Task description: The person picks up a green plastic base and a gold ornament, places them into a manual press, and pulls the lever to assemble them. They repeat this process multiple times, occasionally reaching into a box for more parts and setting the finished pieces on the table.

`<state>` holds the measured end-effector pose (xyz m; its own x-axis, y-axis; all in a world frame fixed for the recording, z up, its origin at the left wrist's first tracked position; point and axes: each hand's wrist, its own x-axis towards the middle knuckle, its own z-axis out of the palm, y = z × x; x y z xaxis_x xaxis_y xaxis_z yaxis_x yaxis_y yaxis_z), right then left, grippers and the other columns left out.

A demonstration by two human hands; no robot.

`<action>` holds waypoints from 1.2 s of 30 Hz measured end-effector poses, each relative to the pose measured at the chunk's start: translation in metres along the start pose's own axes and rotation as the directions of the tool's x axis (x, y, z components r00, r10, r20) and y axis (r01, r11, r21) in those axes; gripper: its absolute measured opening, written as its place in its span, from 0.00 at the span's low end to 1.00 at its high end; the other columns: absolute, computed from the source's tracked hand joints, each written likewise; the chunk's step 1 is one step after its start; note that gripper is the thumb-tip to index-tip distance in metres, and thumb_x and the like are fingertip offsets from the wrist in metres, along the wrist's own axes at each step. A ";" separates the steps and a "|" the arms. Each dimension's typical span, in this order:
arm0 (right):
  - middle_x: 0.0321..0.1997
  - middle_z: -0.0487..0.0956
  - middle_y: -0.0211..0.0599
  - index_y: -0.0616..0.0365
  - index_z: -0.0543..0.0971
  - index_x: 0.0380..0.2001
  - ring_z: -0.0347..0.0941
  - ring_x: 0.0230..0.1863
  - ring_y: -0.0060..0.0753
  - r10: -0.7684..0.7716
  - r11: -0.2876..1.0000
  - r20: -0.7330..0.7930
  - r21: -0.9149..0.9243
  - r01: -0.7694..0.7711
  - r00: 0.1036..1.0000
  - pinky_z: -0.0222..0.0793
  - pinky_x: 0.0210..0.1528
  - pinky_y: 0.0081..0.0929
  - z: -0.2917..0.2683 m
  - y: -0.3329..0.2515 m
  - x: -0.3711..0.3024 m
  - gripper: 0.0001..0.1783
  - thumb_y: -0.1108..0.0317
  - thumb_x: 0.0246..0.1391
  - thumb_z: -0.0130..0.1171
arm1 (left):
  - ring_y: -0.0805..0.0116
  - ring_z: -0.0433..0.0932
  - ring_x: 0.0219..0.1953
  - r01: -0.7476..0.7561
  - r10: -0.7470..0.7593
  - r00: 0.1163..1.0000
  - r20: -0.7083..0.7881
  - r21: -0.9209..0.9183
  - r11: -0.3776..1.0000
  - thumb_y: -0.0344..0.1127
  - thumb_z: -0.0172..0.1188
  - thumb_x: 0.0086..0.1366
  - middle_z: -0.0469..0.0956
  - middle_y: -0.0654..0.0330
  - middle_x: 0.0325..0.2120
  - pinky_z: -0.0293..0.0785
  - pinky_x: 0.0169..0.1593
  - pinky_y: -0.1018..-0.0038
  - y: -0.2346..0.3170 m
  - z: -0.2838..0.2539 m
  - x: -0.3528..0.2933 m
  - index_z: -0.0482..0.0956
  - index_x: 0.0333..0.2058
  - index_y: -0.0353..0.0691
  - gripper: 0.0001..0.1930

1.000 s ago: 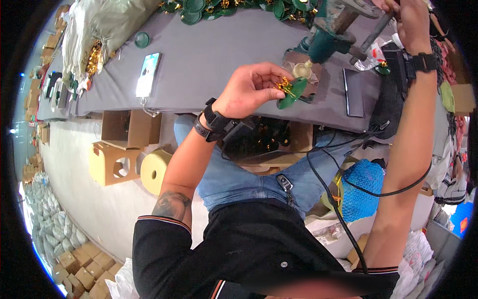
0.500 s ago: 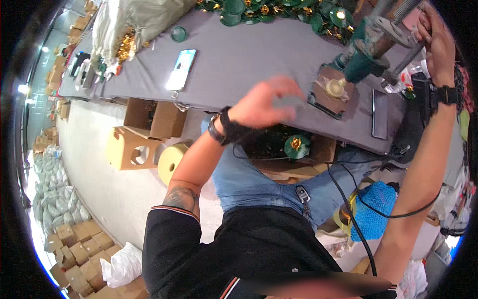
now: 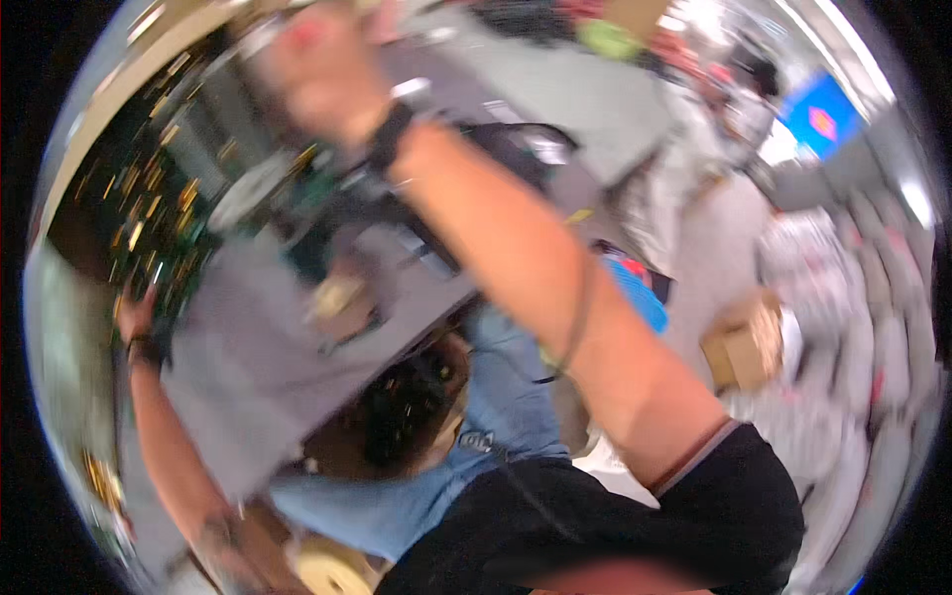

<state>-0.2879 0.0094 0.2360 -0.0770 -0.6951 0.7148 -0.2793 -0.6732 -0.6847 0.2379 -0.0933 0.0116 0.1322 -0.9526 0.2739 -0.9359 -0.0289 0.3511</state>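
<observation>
The picture is smeared by motion. My left hand (image 3: 137, 315) reaches far left, at the near edge of a heap of green and gold pieces (image 3: 164, 188); its fingers are too blurred to read. High over the table, my right hand (image 3: 322, 74) is beside the upper part of a grey-green hand press (image 3: 253, 193). Blur hides whether those fingers grip the lever. Below the press, a pale yellowish round piece (image 3: 342, 296) sits on its base, with neither hand touching it.
The grey-covered table (image 3: 228, 387) lies before me. Beneath its edge stands a cardboard box with dark green and gold pieces (image 3: 407, 412). A yellow roll (image 3: 332, 570) is at lower left. Off to the right are a small cardboard box (image 3: 744, 347) and stacked pale sacks (image 3: 843, 307).
The view has swung to the right. My left hand has moved from above the table's front edge out to the heap. My right hand remains near the top of the press.
</observation>
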 end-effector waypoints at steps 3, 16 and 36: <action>0.18 0.73 0.44 0.63 0.72 0.22 0.70 0.23 0.35 -0.041 0.997 -0.185 0.058 0.052 0.982 0.66 0.28 0.38 -0.006 -0.020 0.010 0.12 0.68 0.53 0.61 | 0.52 0.75 0.62 -0.144 0.164 0.979 0.120 -0.160 0.977 0.51 0.77 0.54 0.79 0.49 0.58 0.72 0.63 0.58 -0.006 0.023 0.046 0.78 0.61 0.39 0.38; 0.16 0.65 0.25 0.56 0.70 0.17 0.62 0.19 0.26 -0.235 0.916 0.158 -0.295 0.273 0.959 0.60 0.24 0.31 -0.023 0.001 0.013 0.15 0.68 0.55 0.59 | 0.50 0.77 0.58 -0.265 0.280 0.960 -0.021 -0.400 0.877 0.32 0.73 0.51 0.79 0.48 0.54 0.71 0.63 0.61 0.170 -0.002 -0.188 0.77 0.56 0.35 0.32; 0.23 0.60 0.17 0.45 0.67 0.33 0.53 0.18 0.11 0.235 0.932 0.029 0.276 -0.234 0.971 0.50 0.19 0.19 -0.021 -0.047 -0.018 0.10 0.59 0.71 0.52 | 0.48 0.71 0.63 -0.192 0.091 0.957 -0.275 -0.368 0.910 0.29 0.77 0.49 0.74 0.49 0.58 0.68 0.65 0.60 0.200 -0.034 -0.360 0.79 0.45 0.34 0.24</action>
<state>-0.2937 0.0589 0.2585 -0.1132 -0.8409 0.5293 0.0220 -0.5347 -0.8448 0.0143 0.2539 0.0138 0.1309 -0.8312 0.5403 -0.7566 0.2684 0.5962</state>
